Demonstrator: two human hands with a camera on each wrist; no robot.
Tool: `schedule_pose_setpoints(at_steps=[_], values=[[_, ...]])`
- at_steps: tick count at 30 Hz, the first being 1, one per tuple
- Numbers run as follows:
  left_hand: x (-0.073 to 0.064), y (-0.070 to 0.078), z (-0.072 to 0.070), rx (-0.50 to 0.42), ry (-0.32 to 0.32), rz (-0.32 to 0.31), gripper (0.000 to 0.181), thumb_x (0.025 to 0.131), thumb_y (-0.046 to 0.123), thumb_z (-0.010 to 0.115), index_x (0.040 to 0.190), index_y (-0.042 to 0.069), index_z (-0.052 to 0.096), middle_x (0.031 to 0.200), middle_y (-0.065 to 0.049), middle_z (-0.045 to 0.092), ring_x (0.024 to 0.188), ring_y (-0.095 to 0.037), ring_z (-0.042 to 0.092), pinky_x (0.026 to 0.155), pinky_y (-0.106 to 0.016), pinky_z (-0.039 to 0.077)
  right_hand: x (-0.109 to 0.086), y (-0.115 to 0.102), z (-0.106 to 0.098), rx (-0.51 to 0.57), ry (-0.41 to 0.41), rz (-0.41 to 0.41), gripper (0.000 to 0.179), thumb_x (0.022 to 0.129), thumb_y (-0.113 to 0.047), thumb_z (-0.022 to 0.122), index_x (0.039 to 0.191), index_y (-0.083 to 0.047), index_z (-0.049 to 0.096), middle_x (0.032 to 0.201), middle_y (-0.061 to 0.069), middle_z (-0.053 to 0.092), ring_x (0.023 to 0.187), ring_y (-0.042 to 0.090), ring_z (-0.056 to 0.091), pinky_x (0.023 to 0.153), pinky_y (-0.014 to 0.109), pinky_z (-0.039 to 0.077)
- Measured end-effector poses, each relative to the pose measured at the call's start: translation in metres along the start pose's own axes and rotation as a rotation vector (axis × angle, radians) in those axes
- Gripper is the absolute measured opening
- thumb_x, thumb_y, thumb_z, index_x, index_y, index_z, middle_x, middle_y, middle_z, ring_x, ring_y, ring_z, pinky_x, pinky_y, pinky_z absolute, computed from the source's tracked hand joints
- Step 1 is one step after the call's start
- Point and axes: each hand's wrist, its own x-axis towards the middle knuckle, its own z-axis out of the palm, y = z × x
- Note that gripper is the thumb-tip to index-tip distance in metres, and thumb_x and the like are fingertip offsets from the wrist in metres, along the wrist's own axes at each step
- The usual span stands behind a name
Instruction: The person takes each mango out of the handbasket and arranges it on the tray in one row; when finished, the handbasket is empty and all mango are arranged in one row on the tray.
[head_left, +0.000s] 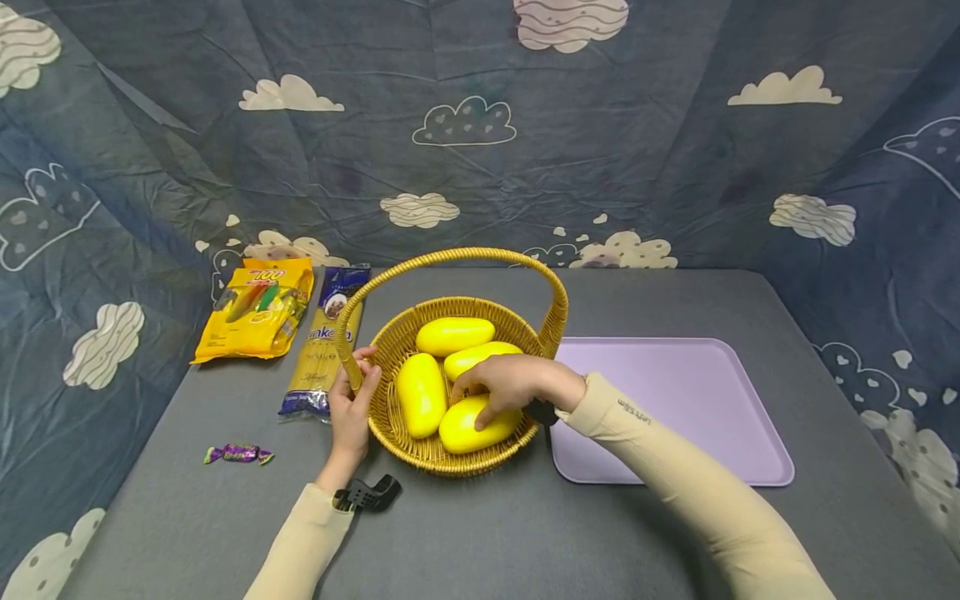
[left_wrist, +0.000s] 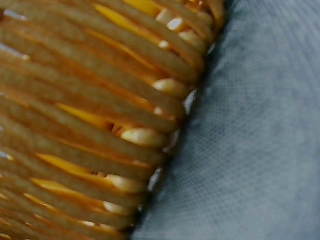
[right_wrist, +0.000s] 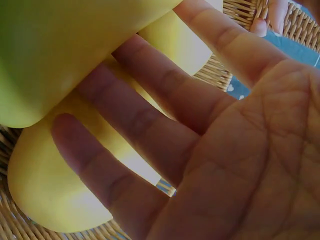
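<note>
Right hand [head_left: 517, 382]: grasped nearest fruit [head_left: 487, 437], fingertips partly hidden
Second fruit [head_left: 472, 357]: partly covered
Left hand [head_left: 352, 417]: gripped basket [head_left: 450, 467]
Counted: four fruits, one basket

A yellow bag [head_left: 251, 321] (marked 100) lies beside a blue-ended pasta packet [head_left: 318, 358], with a purple-wrapped sweet [head_left: 240, 453] nearer the front. A lilac tray [head_left: 690, 387] lies flat at the right.

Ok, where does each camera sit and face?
Head: on the head, facing forward and down at the basket; left hand, right hand and sleeves show.
Left wrist: on that wrist, close against the basket's side and gray tabletop; no hand shows.
Right wrist: on that wrist, facing the yellow fruits; right palm and fingers show, apparently left fingertips beyond.
Head and right wrist share right hand and fruits.
</note>
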Motion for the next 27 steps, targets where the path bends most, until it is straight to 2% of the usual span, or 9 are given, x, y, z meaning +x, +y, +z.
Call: schedule_pose_setpoints(at_steps=[6,13,19,23,27], values=[[0.0001,0.0011,-0.0001,-0.002,-0.009,0.012,0.013,0.094,0.001,0.054,0.09,-0.01,0.048,0.119,-0.022,0.054,0.114,-0.029,0.045,0.098,-0.029,0.031,0.0028,0.0014,-0.0014,0.054,-0.068,0.001,0.042,0.082,-0.017,0.075,0.122,-0.017,0.06,0.114,0.0,0.059,0.104,0.017,0.051,0.093,0.033,0.036],[-0.0006,0.0009,-0.0003,0.01,-0.009,-0.001,0.016,0.094,0.003,0.055,0.091,-0.01,0.047,0.119,-0.023,0.054,0.114,-0.03,0.044,0.098,-0.029,0.03,0.0055,0.0011,-0.0003,0.018,-0.178,0.008,0.047,0.087,-0.023,0.07,0.131,-0.023,0.052,0.131,-0.001,0.051,0.119,0.017,0.045,0.1,0.031,0.031],[-0.0011,-0.0003,-0.001,0.017,-0.005,-0.006,0.015,0.094,0.003,0.055,0.09,-0.009,0.047,0.12,-0.022,0.054,0.115,-0.029,0.044,0.099,-0.03,0.03,0.0061,0.0014,0.0009,0.006,-0.186,-0.012,0.046,0.087,-0.024,0.07,0.129,-0.025,0.052,0.124,-0.002,0.053,0.112,0.014,0.047,0.097,0.031,0.033],[-0.001,-0.0006,-0.0011,0.015,-0.007,-0.006,0.008,0.094,0.002,0.055,0.089,-0.003,0.05,0.12,-0.02,0.055,0.115,-0.028,0.045,0.1,-0.03,0.029,0.0053,0.0011,0.0009,-0.032,-0.172,-0.025,0.044,0.087,-0.025,0.07,0.127,-0.025,0.052,0.118,-0.004,0.055,0.106,0.013,0.049,0.095,0.031,0.035],[-0.001,-0.0005,-0.001,0.019,-0.008,-0.011,0.01,0.094,0.002,0.055,0.09,-0.004,0.049,0.12,-0.019,0.055,0.116,-0.027,0.045,0.1,-0.03,0.029,0.0047,0.0004,0.0005,-0.069,-0.147,-0.034,0.043,0.085,-0.025,0.072,0.123,-0.025,0.052,0.111,-0.004,0.056,0.101,0.013,0.05,0.093,0.031,0.036]])
